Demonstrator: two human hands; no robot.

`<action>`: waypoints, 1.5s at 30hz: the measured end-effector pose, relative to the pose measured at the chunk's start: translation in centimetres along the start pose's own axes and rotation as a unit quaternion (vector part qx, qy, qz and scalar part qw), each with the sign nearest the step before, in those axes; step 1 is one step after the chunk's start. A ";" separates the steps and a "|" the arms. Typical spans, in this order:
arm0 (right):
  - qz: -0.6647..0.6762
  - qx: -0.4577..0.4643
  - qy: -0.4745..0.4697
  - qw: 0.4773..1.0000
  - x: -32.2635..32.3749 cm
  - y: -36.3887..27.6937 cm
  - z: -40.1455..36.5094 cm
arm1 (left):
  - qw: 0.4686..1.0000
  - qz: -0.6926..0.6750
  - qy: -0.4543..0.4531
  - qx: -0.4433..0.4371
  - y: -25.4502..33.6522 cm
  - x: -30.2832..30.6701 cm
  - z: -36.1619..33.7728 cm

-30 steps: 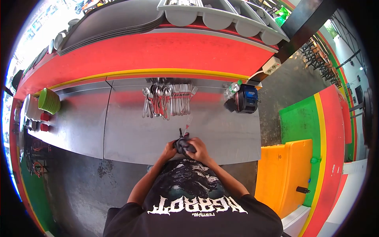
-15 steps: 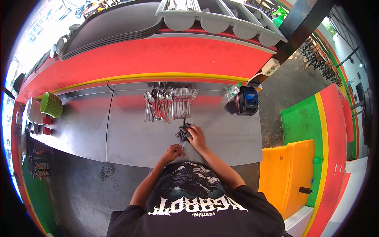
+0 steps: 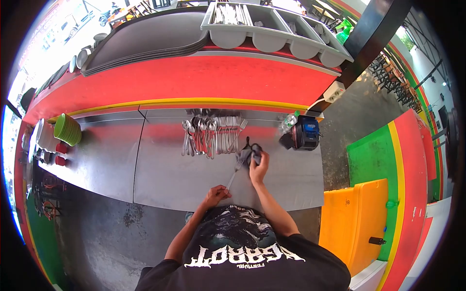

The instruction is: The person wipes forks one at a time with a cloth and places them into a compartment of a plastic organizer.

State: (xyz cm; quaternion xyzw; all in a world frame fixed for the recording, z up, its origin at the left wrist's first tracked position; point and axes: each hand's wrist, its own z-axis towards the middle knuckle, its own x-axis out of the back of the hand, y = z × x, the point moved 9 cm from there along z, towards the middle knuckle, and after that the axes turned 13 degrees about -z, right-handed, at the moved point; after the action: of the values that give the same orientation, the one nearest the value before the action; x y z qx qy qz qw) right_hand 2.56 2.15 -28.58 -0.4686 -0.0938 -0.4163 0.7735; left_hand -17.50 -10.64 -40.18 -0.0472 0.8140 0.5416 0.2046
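My left hand (image 3: 216, 195) pinches a fork (image 3: 233, 178) by the end of its handle, close to the front edge of the steel table. The fork's tines point up and away from me, right beside a dark grey cloth (image 3: 251, 154). That cloth is bunched in the closed fingers of my right hand (image 3: 258, 167). Farther back on the table, spoons (image 3: 200, 136) lie side by side in a row. Directly right of them sits a row of forks (image 3: 228, 135), handles toward me.
Green bowls (image 3: 67, 129) are stacked at the table's left end. A plastic bottle (image 3: 290, 121) and a black-and-blue device (image 3: 306, 133) stand at the right end. On the red ledge are dark trays (image 3: 145, 36) and a grey cutlery holder (image 3: 272, 35).
My right hand with the cloth has moved away from my left hand, toward the right and back. More of the fork now shows between them. The camera view has shifted slightly.
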 end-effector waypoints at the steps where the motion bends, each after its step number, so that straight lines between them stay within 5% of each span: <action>1: 0.024 -0.027 0.022 0.999 0.9 0.7 0.2 | 1.000 -0.012 0.009 0.011 0.1 0.1 -0.1; 7: 0.066 -0.106 0.084 0.989 8.3 1.2 -1.6 | 0.999 -0.001 -0.017 -0.045 3.0 -1.4 0.0; 10: 0.162 -0.206 -0.060 0.963 8.1 1.4 -3.9 | 0.990 -0.110 -0.077 -0.032 4.8 -3.8 -0.1; 11: 0.271 -0.300 -0.122 0.907 6.7 1.4 -5.2 | 0.985 -0.140 -0.098 -0.013 5.4 -4.7 -0.2; 15: 0.393 -0.358 -0.350 0.771 1.6 1.5 -11.2 | 0.964 -0.172 -0.185 0.082 5.4 -7.5 -1.4; 18: 0.367 -0.317 -0.386 0.785 1.8 -1.2 -9.7 | 0.964 -0.152 -0.187 0.112 4.0 -7.5 -1.5; 25: 0.166 -0.153 -0.400 0.888 0.2 -3.6 -5.7 | 0.988 0.046 -0.147 -0.011 4.5 -6.5 -0.7; 27: 0.113 -0.152 -0.369 0.910 0.1 -4.0 -5.1 | 0.988 0.104 -0.115 -0.021 4.2 -5.4 -0.3; 31: 0.047 -0.173 -0.262 0.948 1.6 -3.9 -3.6 | 0.997 -0.004 -0.077 -0.006 2.9 -3.3 -0.2; 35: 0.083 -0.182 -0.243 0.949 3.4 -4.5 -2.0 | 0.997 0.035 -0.064 0.028 -0.8 -0.6 -1.0; 42: 0.145 -0.077 -0.424 0.890 2.8 -6.6 -4.2 | 0.986 0.065 -0.059 0.144 -3.9 0.2 0.2; 45: 0.115 0.000 -0.482 0.869 0.9 -6.4 -8.2 | 0.965 0.240 -0.062 0.089 -2.9 0.5 0.4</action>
State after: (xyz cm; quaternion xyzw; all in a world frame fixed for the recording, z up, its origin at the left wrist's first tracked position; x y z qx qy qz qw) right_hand -3.55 -6.28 -28.42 -0.6184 -0.4001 -0.0469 0.6748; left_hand -16.96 -11.38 -43.02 0.2017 0.8319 0.5023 0.1222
